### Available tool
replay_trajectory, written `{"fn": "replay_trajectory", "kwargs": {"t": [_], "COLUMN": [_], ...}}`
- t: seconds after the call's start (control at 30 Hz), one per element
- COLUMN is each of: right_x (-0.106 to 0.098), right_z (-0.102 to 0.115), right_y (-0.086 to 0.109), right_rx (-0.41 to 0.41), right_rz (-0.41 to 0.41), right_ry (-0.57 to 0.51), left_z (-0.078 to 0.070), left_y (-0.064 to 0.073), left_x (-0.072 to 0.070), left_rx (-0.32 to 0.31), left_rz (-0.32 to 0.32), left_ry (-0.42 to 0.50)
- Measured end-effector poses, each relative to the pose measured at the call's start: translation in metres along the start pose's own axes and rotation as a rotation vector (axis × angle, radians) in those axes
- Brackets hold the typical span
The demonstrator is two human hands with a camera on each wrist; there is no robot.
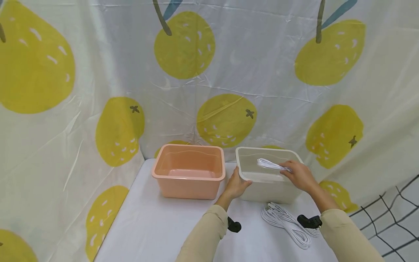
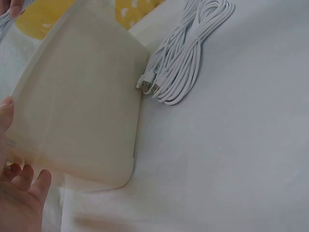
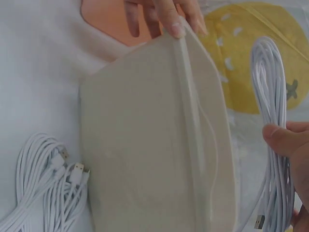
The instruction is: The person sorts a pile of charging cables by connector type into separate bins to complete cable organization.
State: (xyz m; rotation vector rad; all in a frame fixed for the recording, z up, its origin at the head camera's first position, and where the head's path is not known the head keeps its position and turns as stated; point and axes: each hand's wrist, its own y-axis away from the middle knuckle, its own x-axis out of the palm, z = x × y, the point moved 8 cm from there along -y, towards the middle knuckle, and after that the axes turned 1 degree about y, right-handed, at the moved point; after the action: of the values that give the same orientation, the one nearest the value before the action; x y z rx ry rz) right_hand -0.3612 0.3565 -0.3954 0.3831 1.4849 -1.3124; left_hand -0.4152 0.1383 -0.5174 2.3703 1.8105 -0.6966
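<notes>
My right hand (image 1: 299, 175) holds a coiled white USB cable (image 1: 270, 164) over the right side of a cream plastic bin (image 1: 268, 191). In the right wrist view the thumb presses on the bundled cable (image 3: 268, 82), whose loop points away from the hand and whose USB plug (image 3: 259, 222) hangs low. My left hand (image 1: 237, 186) grips the same bin at its front left corner, the thumb at the rim and the fingers along the side wall. On the table in front of the bin lie more coiled white USB cables (image 1: 289, 225), plugs showing in the left wrist view.
A peach plastic bin (image 1: 188, 188) stands left of the cream one on the white-covered table (image 1: 157, 233). Behind both hangs a curtain (image 1: 262, 65) printed with yellow fruit. A black wire grid (image 1: 389, 214) is at the lower right.
</notes>
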Motion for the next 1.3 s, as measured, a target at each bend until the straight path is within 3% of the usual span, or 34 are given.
{"fn": "replay_trajectory", "kwargs": {"t": [0.6,0.87,1.3], "right_x": [0.007,0.009,0.011], "right_z": [-0.015,-0.018,-0.013], "right_y": [-0.057,-0.062,-0.055], "right_rx": [0.148,0.216,0.169], "right_rz": [0.142,0.156,0.145], "right_ry": [0.072,0.067,0.027], "left_z": [0.004,-0.001,-0.008], "left_y": [-0.001,-0.002,0.002], "left_x": [0.001,-0.002,-0.003], "left_rx": [-0.022,0.019,0.035], "left_rz": [0.013,-0.003,-0.008], "left_ry": [0.005,0.003,0.003]}}
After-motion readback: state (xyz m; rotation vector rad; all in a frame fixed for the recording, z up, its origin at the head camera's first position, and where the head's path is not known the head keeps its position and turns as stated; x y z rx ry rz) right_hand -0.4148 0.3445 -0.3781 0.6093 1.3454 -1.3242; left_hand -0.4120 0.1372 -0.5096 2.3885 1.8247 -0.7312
